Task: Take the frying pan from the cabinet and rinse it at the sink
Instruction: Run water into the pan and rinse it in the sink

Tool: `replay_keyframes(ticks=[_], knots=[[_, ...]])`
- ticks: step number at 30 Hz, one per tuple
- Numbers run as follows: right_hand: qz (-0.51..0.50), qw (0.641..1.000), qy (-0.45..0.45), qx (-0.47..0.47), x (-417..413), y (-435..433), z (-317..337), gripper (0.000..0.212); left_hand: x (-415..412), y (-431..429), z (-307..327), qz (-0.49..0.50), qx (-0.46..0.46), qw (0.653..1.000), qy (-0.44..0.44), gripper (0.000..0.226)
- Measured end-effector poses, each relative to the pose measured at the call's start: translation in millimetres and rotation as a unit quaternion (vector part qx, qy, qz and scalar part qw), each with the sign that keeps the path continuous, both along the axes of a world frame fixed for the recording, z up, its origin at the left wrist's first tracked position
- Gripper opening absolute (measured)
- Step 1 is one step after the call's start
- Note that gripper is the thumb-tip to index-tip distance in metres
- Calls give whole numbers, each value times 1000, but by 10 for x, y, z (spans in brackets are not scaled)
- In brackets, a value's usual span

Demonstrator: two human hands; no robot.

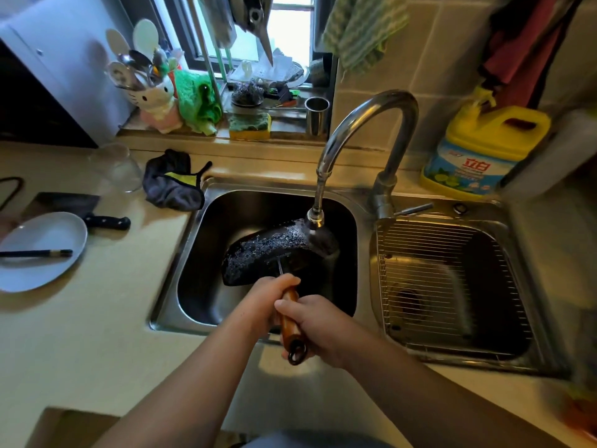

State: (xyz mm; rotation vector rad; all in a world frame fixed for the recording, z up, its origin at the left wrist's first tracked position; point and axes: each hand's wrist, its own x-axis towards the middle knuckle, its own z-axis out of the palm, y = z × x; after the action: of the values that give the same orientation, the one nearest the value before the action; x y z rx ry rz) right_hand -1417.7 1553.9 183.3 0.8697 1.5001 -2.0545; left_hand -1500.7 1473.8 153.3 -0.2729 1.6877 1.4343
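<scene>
The black frying pan [271,250] is tilted on its side in the left sink basin [193,286], its dark underside up and wet. Water runs onto it from the curved steel faucet [365,124], whose spout ends just above the pan's far edge. The pan's wooden handle [289,321], with a black hanging ring at its end, points toward me. My left hand [268,295] grips the handle near the pan. My right hand [316,321] grips it lower down, near the ring.
The right basin [452,286] holds a wire rack. A yellow detergent jug [478,150] stands behind it. On the left counter lie a white plate [42,250] with chopsticks, a cleaver [80,211], a glass [116,166] and a dark cloth [174,182].
</scene>
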Motion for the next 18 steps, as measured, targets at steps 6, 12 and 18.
replay_keyframes(ticks=[6,12,18], knots=[[88,994,5,61,138,123,-37,41,49,-59,-55,8,12,1000,4,11],[-6,992,-13,126,251,839,-90,29,145,-205,-296,18,-2,1000,1,9],[-276,936,-14,219,-54,1894,-249,20,278,-317,-357,22,1,1000,-5,4]])
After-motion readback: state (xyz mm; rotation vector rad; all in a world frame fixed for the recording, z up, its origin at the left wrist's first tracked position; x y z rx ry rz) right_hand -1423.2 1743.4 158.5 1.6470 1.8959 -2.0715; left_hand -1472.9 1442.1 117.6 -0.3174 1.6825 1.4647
